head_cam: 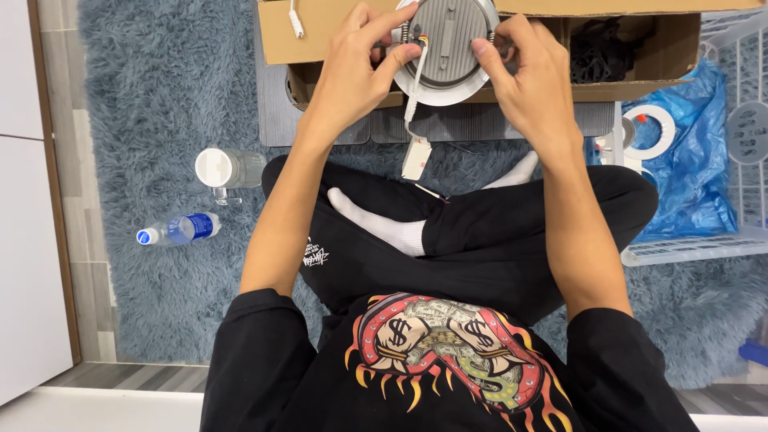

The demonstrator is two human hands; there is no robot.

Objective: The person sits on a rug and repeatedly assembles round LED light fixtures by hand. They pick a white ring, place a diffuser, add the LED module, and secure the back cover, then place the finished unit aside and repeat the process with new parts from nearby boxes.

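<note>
I hold a round grey and white ceiling lamp (448, 56) between both hands, its ribbed back facing me, above an open cardboard box (320, 36). My left hand (356, 68) pinches its left edge near a spring clip and wire. My right hand (524, 76) grips the right edge. A white cable hangs from the lamp down to a small white driver block (416, 158) dangling over my crossed legs.
I sit cross-legged on a shaggy blue-grey rug (160, 96). A clear jar with a white lid (228, 168) and a small water bottle (178, 230) lie at left. At right are a blue plastic bag (696, 160), white lamp rings (652, 132) and a white wire basket (744, 96).
</note>
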